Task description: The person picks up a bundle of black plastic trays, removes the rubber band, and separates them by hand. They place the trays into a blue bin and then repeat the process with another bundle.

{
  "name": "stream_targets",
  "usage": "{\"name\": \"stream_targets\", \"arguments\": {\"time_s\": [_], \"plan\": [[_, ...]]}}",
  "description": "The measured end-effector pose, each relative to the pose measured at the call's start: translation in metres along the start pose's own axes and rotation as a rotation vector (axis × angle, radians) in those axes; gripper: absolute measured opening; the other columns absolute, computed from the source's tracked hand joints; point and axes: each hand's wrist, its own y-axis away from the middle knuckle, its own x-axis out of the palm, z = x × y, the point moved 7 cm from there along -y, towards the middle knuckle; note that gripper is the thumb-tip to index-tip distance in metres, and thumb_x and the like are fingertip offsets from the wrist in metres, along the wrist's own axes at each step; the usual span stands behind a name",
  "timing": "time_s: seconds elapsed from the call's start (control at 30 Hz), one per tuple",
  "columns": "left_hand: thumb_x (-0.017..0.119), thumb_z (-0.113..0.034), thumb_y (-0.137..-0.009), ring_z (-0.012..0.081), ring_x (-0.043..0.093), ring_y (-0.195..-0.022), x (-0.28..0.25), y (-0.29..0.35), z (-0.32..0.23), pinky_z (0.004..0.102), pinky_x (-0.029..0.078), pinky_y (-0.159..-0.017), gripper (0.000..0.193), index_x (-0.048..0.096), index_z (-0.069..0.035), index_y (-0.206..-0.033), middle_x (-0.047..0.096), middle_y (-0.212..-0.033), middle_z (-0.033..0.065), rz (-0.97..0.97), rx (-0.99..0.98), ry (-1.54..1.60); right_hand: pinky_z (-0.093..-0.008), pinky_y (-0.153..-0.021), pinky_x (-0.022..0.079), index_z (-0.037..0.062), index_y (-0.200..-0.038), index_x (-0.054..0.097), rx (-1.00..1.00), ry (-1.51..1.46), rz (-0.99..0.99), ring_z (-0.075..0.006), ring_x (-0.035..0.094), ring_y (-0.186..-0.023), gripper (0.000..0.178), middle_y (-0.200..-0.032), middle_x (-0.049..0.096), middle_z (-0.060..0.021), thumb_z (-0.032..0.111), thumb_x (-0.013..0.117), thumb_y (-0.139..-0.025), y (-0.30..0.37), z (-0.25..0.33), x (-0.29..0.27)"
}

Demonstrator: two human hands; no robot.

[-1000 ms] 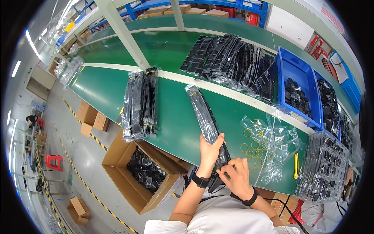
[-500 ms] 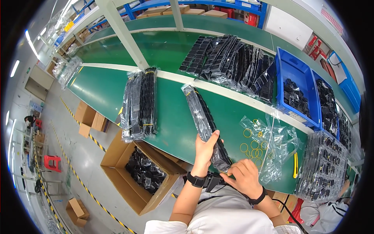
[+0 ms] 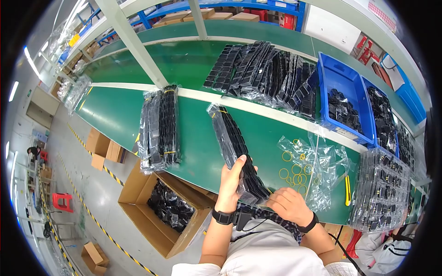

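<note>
A long bundle of plastic strips with black pieces in them (image 3: 232, 138) slants across the near edge of the green table. My left hand (image 3: 231, 178) is wrapped round its lower half, thumb on top. A yellow rubber band circles the far end of the bundle. At the near end, the bent fingers of my right hand (image 3: 291, 205) are drawn together against the bundle's corner; whatever is between them is hidden. Loose yellow rubber bands (image 3: 298, 177) lie just beyond my right hand, beside crumpled clear plastic bags (image 3: 323, 184).
Banded bundles (image 3: 159, 129) stand to the left. Many black strips (image 3: 258, 69) lie along the back, next to a blue bin (image 3: 340, 122). A yellow cutter (image 3: 348, 191) and stacked clear trays (image 3: 380, 188) are at right. An open cardboard box (image 3: 138, 188) sits below the table's left edge.
The bundle has turned in my left hand, so more of its black strip side shows. My right hand stays at the near end, slightly further from my left. The whole view has shifted a little.
</note>
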Motion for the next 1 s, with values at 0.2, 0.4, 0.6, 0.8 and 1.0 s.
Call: {"name": "stream_targets", "arguments": {"time_s": [0.2,0.4,0.6,0.8,1.0], "plan": [[0.061,-0.039,-0.091,0.016,0.066,-0.066,-0.001,0.005,-0.007,0.0279,0.054,-0.059,0.038,0.063,-0.002,-0.099,0.067,-0.078,0.0093,-0.001,-0.04,-0.041,-0.0308,-0.08,0.052,0.0099,-0.095,0.059,-0.033,-0.01,-0.023,-0.0184,0.06,-0.091,0.022,-0.095,0.058,-0.0026,0.012,0.064,-0.074,-0.003,-0.003,-0.001],[0.061,-0.039,-0.09,0.0167,0.065,-0.064,-0.001,0.005,-0.008,0.0289,0.054,-0.059,0.038,0.063,-0.002,-0.099,0.067,-0.077,0.0087,-0.001,-0.049,-0.019,-0.0306,-0.076,0.054,0.01,-0.093,0.059,-0.108,0.015,0.0,-0.0193,0.059,-0.094,0.019,-0.096,0.058,-0.0027,0.013,0.065,-0.075,-0.01,-0.002,-0.004],[0.063,-0.039,-0.089,0.0168,0.064,-0.062,-0.014,0.007,-0.011,0.0277,0.053,-0.057,0.039,0.063,-0.002,-0.101,0.067,-0.077,0.008,-0.048,-0.101,-0.027,-0.0277,-0.057,0.052,0.0102,-0.076,0.054,-0.134,0.06,-0.317,-0.0178,0.06,-0.073,0.027,-0.083,0.057,-0.0023,0.011,0.08,-0.069,0.0,-0.009,-0.038],[0.061,-0.039,-0.09,0.0161,0.063,-0.07,-0.015,0.014,-0.012,0.0278,0.053,-0.061,0.04,0.06,-0.003,-0.105,0.066,-0.086,0.0063,-0.025,-0.108,0.106,-0.0279,-0.048,0.046,0.0078,-0.075,0.053,0.13,-0.076,-0.298,-0.0189,0.059,-0.064,0.031,-0.075,0.057,-0.0037,0.009,0.083,-0.068,-0.009,-0.027,-0.032],[0.057,-0.037,-0.094,0.0147,0.061,-0.077,-0.01,0.007,-0.023,0.0263,0.052,-0.064,0.043,0.054,-0.001,-0.117,0.062,-0.097,0.0066,0.115,-0.134,0.294,-0.0334,-0.058,0.049,0.0062,-0.083,0.057,0.611,-0.345,-0.116,-0.0229,0.062,-0.068,0.019,-0.078,0.061,-0.0072,0.012,0.074,-0.08,0.012,-0.043,0.006]]}}
